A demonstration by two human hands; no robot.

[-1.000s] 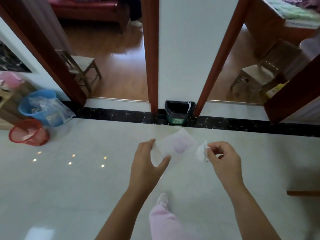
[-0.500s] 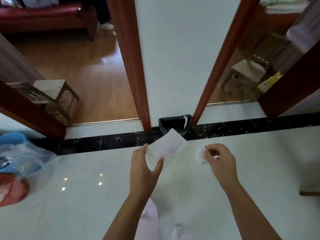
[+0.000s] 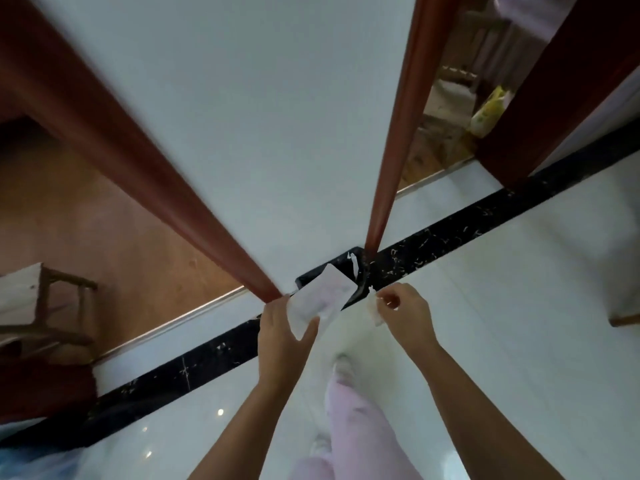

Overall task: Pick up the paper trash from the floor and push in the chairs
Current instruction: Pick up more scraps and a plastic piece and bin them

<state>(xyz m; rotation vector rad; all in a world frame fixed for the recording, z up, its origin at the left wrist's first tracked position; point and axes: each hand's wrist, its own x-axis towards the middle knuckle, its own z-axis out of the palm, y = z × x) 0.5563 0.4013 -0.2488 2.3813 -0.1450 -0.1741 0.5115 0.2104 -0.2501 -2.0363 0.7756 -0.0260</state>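
**While both grips carry paper, the bin comes next**

As the person stands on the pale tiled floor [image 3: 519, 358], a pink trouser leg [image 3: 353, 427] and a light shoe [image 3: 343, 367] show lowest in the head view. Just above them, the left grip [image 3: 282, 332] pinches a flat sheet of paper [image 3: 322, 299] between thumb and fingers. The right grip [image 3: 405, 313] pinches a small crumpled scrap [image 3: 374, 308] at its fingertips. Both pieces are off the floor, held in the air just apart from each other.

Directly beyond the sheet, a black-lined bin [image 3: 343, 263] stands against the white wall [image 3: 277, 116] on the black marble strip [image 3: 194, 368], partly hidden by the paper.

The step in hand looks like disposal: the paper is gathered and needs dropping. The next move probably calls for bringing both grips forward over the bin's mouth. Thumb and fingers would then loosen so the light pieces fall inside rather than drift onto the tiles.

Farther off, through the left doorway, a wooden chair [image 3: 45, 306] stands on a brown floor. Through the right doorway a second seat is too blurred to judge. Pushing in the chairs appears not yet done.
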